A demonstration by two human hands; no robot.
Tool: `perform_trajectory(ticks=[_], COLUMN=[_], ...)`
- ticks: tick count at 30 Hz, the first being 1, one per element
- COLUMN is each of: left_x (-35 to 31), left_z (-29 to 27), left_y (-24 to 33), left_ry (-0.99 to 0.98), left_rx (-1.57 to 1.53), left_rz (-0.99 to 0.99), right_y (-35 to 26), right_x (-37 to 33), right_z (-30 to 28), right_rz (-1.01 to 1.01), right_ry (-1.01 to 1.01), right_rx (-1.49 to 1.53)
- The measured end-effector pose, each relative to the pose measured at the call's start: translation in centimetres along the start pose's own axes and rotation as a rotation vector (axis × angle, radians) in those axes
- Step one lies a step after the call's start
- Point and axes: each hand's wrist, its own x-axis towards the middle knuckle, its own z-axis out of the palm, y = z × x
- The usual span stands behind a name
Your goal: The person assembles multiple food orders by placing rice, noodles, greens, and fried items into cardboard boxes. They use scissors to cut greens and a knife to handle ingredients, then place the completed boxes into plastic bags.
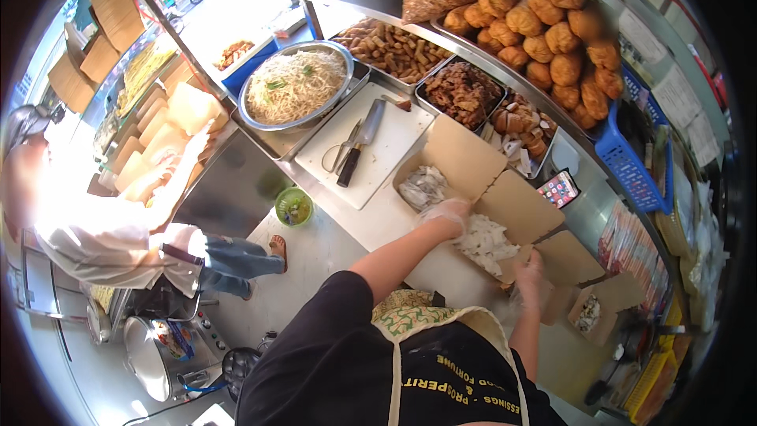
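Open brown cardboard food boxes stand in a row on the counter before me. My left hand [448,216], in a clear plastic glove, is between the far box's grey-white pieces [426,187] and the middle box's white slices [485,243]; its fingers are blurred and partly hidden. Closed at the near corner of the middle cardboard box [522,262], my right hand [530,274] also wears a clear glove. A smaller open box [603,304] with a little food stands to its right.
Beyond the boxes lie a knife [363,142] and scissors [344,148] on a white cutting board [402,130]. A noodle bowl [296,85], fried-food trays [462,95] and a phone [559,188] are nearby. At left, a co-worker [118,244] handles boxes.
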Motion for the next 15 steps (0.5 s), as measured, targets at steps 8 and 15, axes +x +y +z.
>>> perform_trajectory(ticks=[8, 15], left_x=[0.3, -6.4], left_z=[-2.6, -20.6], left_y=[-2.9, -22.0], left_ry=[-0.153, 0.342], left_rx=[-0.536, -0.706], left_rz=[0.184, -0.166], right_y=[-2.5, -20.0], right_x=[0.8, -0.8], right_z=[-4.2, 0.5], right_rz=[0.062, -0.142], right_ry=[0.065, -0.173], right_rx=[-0.284, 0.117])
